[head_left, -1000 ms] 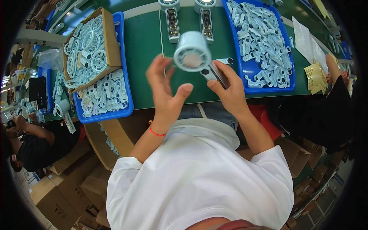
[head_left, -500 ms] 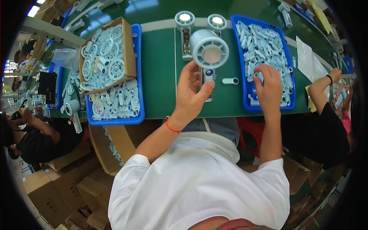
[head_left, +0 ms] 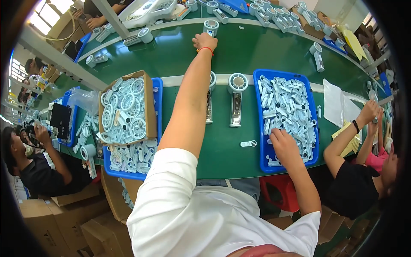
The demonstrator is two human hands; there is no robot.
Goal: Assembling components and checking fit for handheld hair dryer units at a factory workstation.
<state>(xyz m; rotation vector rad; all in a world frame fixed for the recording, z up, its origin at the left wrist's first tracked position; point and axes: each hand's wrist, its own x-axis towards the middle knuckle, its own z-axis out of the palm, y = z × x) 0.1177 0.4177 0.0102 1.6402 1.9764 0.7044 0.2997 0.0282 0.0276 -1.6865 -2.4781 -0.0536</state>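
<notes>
Stretched far out over the green bench, my left hand (head_left: 204,41) is closed on the handle of a pale handheld fan (head_left: 211,26), round head pointing away. My right hand (head_left: 286,149) is at the left side of a blue tray (head_left: 257,98) of small pale-blue plastic handle covers (head_left: 286,103), its fingers drawn together among them; what they pinch is hidden. Between the arms lies a fan with its handle uncovered (head_left: 236,109), internals showing. Another uncovered fan (head_left: 209,107) is partly behind my left forearm. A single loose cover (head_left: 248,144) lies nearer me.
To the left, a cardboard box (head_left: 150,107) of ring-shaped parts sits on another blue tray (head_left: 124,174). Several fans (head_left: 280,19) lie on the far strip beyond a pale rail (head_left: 171,81). White sheets (head_left: 336,103) are at right. Co-workers sit on both sides; a metal post (head_left: 110,17) rises at left.
My left hand has carried the fan from close in front of me to the far strip. My right hand has lowered into the tray's covers, fingers closing. The view has tilted up.
</notes>
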